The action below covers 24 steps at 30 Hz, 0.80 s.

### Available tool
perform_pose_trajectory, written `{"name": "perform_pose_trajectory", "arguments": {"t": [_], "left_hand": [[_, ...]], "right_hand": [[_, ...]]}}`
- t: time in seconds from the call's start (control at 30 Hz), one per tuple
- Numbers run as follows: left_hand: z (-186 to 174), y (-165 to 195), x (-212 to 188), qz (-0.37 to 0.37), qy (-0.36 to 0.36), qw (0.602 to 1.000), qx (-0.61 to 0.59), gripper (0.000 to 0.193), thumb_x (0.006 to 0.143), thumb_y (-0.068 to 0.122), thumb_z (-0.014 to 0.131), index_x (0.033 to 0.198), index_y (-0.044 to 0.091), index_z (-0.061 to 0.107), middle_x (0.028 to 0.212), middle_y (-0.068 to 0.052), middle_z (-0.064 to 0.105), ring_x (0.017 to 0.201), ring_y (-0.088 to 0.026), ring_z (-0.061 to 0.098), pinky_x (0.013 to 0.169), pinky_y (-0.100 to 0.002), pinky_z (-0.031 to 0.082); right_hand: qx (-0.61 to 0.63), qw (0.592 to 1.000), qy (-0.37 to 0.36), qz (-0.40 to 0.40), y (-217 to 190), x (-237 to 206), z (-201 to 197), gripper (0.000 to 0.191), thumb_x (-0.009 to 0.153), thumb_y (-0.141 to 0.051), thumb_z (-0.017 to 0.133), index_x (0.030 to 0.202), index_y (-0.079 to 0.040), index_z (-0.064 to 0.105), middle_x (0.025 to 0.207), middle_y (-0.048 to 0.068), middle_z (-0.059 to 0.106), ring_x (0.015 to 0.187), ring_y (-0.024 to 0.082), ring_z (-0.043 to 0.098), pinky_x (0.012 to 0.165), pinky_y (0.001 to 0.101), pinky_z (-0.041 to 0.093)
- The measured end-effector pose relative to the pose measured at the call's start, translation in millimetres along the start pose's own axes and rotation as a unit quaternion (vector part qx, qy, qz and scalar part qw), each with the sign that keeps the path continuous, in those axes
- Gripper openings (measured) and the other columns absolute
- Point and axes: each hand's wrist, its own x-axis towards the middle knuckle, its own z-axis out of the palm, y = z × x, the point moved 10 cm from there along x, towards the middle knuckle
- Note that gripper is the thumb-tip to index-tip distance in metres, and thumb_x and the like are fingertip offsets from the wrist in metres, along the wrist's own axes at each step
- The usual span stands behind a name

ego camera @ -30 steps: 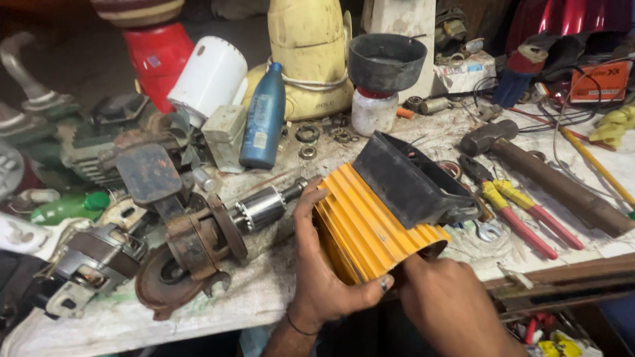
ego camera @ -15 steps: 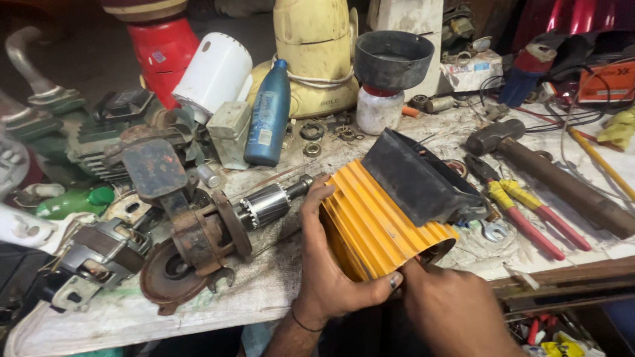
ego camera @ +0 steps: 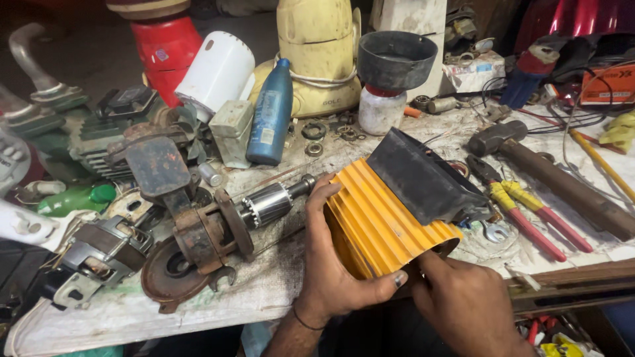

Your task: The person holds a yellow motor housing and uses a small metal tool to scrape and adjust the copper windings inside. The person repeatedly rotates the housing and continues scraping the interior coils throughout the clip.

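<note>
Rusted metal dominates the left of the desk (ego camera: 264,291): a corroded rotor assembly (ego camera: 205,238) with its bright armature (ego camera: 268,203) lies just beside the left hand (ego camera: 334,264). That hand is wrapped around the near left flank of the yellow finned motor housing (ego camera: 383,225), thumb pressed along the lower edge, fingers over the ribs. The housing rests at the desk's front edge, a black cover (ego camera: 423,175) fixed on its upper right side. Judgement: ribbed cast metal, stiff and fairly heavy, unlikely to deform; the fins give good purchase, the open rim may be sharp. Best held across the ribbed flanks with both hands, not by the black cover. Its long axis appears to run from upper left to lower right, open end facing the near right. The right hand (ego camera: 469,307) is at that open end, fingertips touching the rim; whether it grips cannot be told. Red-handled pliers (ego camera: 529,211) lie further right
</note>
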Motion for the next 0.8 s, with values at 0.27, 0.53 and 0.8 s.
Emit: {"name": "perform_pose_trajectory", "arguments": {"t": [0.27, 0.53, 0.8], "left_hand": [[2.1, -3.4, 0.8, -0.017, -0.006, 0.999, -0.031, 0.115, 0.069, 0.036, 0.086, 0.16, 0.001, 0.023, 0.163, -0.028, 0.03, 0.158, -0.039, 0.041, 0.134, -0.052, 0.034], [1.1, -2.7, 0.5, -0.005, -0.014, 1.0, -0.003, 0.115, 0.071, 0.036, 0.087, 0.158, 0.002, 0.021, 0.164, -0.027, 0.028, 0.155, -0.038, 0.04, 0.135, -0.053, 0.035], [2.5, -0.9, 0.9, -0.009, -0.016, 1.0, -0.01, 0.115, 0.071, 0.036, 0.089, 0.158, 0.003, 0.022, 0.163, -0.027, 0.029, 0.156, -0.038, 0.039, 0.135, -0.052, 0.034]], "right_hand": [[0.059, 0.998, 0.015, 0.004, -5.4, 5.3, -7.5, 0.028, 0.076, -0.03, 0.083, 0.071, -0.008, 0.066, 0.058, 0.016, 0.066, 0.05, 0.036, 0.068, 0.051, 0.0489, 0.053], [0.191, 0.978, 0.029, 0.072, 7.1, -11.9, -0.6, 0.026, 0.076, -0.022, 0.082, 0.096, -0.006, 0.074, 0.063, 0.015, 0.071, 0.055, 0.026, 0.075, 0.052, 0.0398, 0.055], [0.174, 0.984, 0.041, -0.012, 4.5, -9.1, -5.4, 0.035, 0.073, -0.009, 0.074, 0.106, -0.002, 0.068, 0.072, 0.021, 0.072, 0.063, 0.038, 0.073, 0.056, 0.0465, 0.056]]}}
